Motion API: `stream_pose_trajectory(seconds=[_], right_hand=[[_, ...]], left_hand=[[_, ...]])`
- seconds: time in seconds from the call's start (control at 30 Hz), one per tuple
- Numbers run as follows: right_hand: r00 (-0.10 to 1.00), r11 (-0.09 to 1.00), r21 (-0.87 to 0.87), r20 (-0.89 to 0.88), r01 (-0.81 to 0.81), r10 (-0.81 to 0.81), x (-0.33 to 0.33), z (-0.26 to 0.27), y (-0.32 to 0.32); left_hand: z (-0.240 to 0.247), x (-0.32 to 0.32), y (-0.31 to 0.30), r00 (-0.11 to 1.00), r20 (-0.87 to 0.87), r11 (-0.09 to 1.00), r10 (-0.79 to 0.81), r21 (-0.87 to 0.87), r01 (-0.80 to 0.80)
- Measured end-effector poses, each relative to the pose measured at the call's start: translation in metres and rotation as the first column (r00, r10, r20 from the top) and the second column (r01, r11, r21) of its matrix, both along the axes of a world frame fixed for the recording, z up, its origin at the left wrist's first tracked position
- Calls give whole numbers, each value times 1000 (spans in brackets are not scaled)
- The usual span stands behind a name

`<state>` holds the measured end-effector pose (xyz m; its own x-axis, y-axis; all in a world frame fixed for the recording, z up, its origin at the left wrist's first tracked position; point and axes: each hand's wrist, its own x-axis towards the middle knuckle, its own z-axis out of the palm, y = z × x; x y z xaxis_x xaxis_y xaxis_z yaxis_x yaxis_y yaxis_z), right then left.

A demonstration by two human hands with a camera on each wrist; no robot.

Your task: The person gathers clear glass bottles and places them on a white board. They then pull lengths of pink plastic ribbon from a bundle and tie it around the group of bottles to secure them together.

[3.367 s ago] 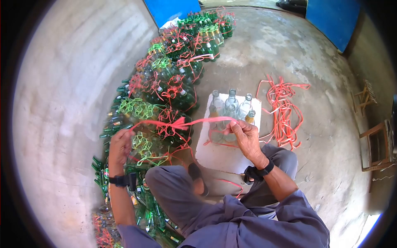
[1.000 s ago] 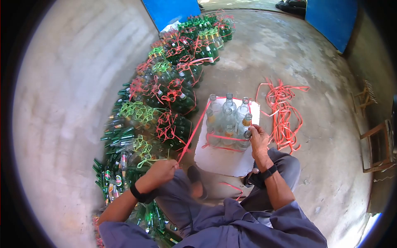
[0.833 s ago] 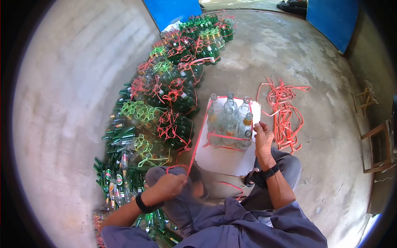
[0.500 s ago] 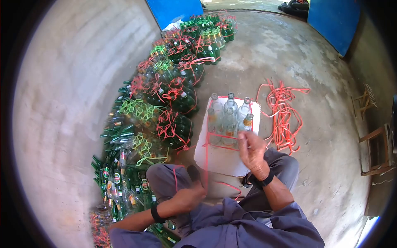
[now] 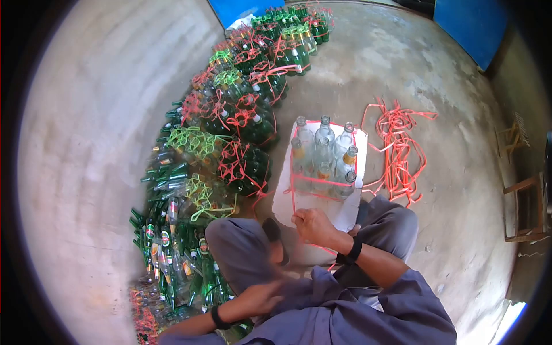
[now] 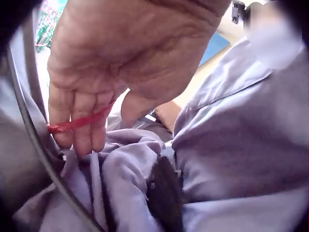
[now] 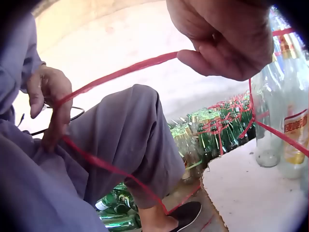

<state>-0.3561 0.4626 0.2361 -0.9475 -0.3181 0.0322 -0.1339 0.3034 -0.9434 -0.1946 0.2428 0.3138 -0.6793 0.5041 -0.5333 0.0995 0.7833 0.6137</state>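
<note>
Clear glass bottles [image 5: 323, 149] stand grouped on a white board [image 5: 282, 201], with red ribbon [image 5: 319, 194] around them. In front of them, my right hand [image 5: 316, 226] pinches the ribbon, its fingers curled in the right wrist view [image 7: 227, 43]. From there the ribbon [image 7: 125, 71] stretches to my left hand [image 7: 53, 96], low over the lap and blurred in the head view [image 5: 261, 299]. The left wrist view shows ribbon [image 6: 79, 124] lying across the nearly straight fingers of that hand [image 6: 120, 63], the thumb apart from them.
Tied bundles of green and clear bottles [image 5: 247, 121] line the left side, with loose bottles [image 5: 172, 247] lying nearer. A heap of red ribbon [image 5: 399, 152] lies right of the board. A wooden frame [image 5: 526, 210] stands at the far right.
My right hand has moved from beside the bottles down and left to the ribbon in front of them, which it now pinches. My left hand has moved down towards the lap.
</note>
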Motion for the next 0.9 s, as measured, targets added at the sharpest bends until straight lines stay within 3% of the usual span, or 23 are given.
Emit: stream_pose_trajectory(seconds=[0.03, 0.1, 0.13, 0.2, 0.23, 0.3, 0.43, 0.5, 0.6, 0.73, 0.8, 0.83, 0.9], right_hand=[[999, 1000, 25, -44, -16, 17, -1, -4, 1], [997, 998, 44, -48, -52, 54, 2, -9, -1], [998, 999, -4, -23, -50, 50, 0, -7, -1], [998, 997, -52, 26, -52, 53, -3, -2, 0], [996, 998, 10, -69, -55, 55, -5, 1, 2], [983, 996, 79, -171, -51, 64, -4, 0, 5], [954, 977, 207, -282, -46, 104, -5, -9, 9], [945, 971, 236, -306, -45, 118, -5, -14, 8], [921, 972, 229, -366, -52, 136, -7, -18, 5], [911, 951, 303, -374, -58, 174, -8, -12, 0], [914, 943, 325, -357, -73, 193, -11, -10, -2], [921, 940, 323, -325, -106, 215, -12, -14, -1], [935, 934, 324, -262, -150, 241, -11, -20, 2]], left_hand=[[6, 3, -13, 1000, 18, 1000, 4, -1, -4], [19, 15, -34, 924, 202, 939, 326, 42, -341], [23, 17, -35, 913, 225, 934, 340, 31, -356], [29, 12, -35, 952, -105, 955, 287, 105, -277], [31, 6, -31, 952, -86, 953, 295, 101, -286], [29, -19, -16, 906, -352, 967, 236, 181, -181], [12, -75, 1, 886, -371, 942, 278, 288, -175], [11, -107, 10, 945, -22, 907, 325, 291, -305], [-24, -152, 16, 956, -122, 913, 269, 347, -213], [-40, -206, 44, 904, -296, 900, 308, 398, -176], [-57, -225, 52, 838, 88, 670, 538, 560, -488], [-60, -232, 54, 833, 104, 662, 543, 557, -501], [-66, -245, 57, 757, 297, 455, 582, 652, -606]])
